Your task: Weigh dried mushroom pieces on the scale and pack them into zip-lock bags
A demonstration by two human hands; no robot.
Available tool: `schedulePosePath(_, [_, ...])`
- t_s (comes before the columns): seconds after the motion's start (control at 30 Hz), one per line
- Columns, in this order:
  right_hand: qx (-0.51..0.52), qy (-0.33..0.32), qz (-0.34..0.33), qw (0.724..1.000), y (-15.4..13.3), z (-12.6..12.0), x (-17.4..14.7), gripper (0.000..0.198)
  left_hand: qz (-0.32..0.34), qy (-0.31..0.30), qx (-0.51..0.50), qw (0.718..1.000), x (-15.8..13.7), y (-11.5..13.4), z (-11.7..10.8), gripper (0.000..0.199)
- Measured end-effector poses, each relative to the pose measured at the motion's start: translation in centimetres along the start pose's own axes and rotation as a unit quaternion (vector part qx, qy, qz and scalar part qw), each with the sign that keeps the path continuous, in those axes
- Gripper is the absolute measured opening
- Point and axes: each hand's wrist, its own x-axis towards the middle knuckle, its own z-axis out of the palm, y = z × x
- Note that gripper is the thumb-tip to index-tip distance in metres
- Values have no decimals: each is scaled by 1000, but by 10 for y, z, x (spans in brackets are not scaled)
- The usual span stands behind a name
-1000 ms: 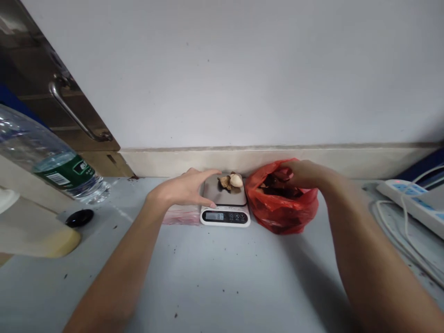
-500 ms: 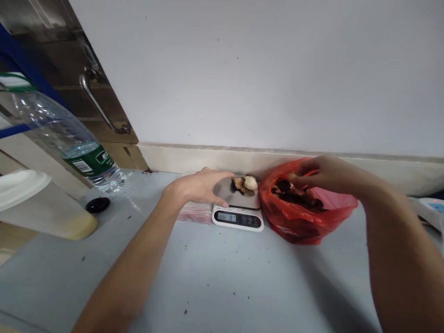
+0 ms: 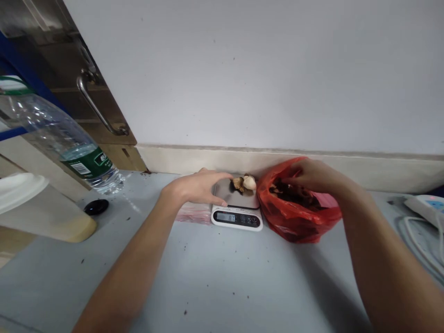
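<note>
A small white kitchen scale [image 3: 237, 219] stands against the wall; its display seems to read 87. Two dried pieces lie on its steel plate: a brown, wrinkled one [image 3: 237, 184] and a pale, rounded one [image 3: 249, 182], both like dried mushroom. At the plate's left side is my left hand [image 3: 197, 187], thumb and fingers spread, holding nothing. A red plastic bag [image 3: 301, 229] of dark brown dried pieces [image 3: 294, 194] sits right of the scale. My right hand [image 3: 308, 175] reaches into its mouth with curled fingers; the fingertips are hidden among the pieces.
Pink-edged clear plastic bags [image 3: 194, 212] lie left of the scale. Farther left are a water bottle [image 3: 83, 157], a lidded plastic cup [image 3: 45, 208] and a black round object [image 3: 96, 206]. A white device with a cable [image 3: 426, 208] is at the right.
My right hand has moved left and deeper into the red bag, and the bag's right side has sunk inward. My left hand stays at the scale.
</note>
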Motion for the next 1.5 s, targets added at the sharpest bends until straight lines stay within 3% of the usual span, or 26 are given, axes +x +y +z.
schedulePosePath(0.1, [-8,-51,29,998,-4,-16,0,14,13,3,5,1000,0,-4,-1,71])
schedulePosePath(0.27, [63,21,52,996,-41,-29,-13,11,-10,10,21,1000,-2,-9,-5,81])
schedulePosePath(0.4, [136,7,55,989,-79,-10,-18,18,-23,-6,29,999,-4,-9,-6,80])
schedulePosePath(0.53, [176,-32,32,983,-96,13,-13,21,-43,-25,40,998,-2,-7,-5,80])
schedulePosePath(0.7, [126,43,47,990,-95,7,-15,17,-63,-30,51,996,-7,-7,-11,73])
schedulePosePath(0.83, [97,55,18,994,-92,-6,-20,14,-112,-32,59,991,-20,-15,-24,59])
schedulePosePath(1.03, [82,21,41,996,-96,-9,-22,14,-140,-60,28,988,-30,-26,-30,17])
schedulePosePath(1.23, [36,1,27,999,-97,-6,-21,8,-177,-63,17,982,-32,-14,-32,31])
schedulePosePath(1.33, [-42,-48,51,997,-87,-1,-18,11,-176,-77,26,981,-34,-13,-34,27])
schedulePosePath(1.5, [-84,-103,89,987,-66,-2,-18,16,-130,-15,31,991,-37,-18,-38,18])
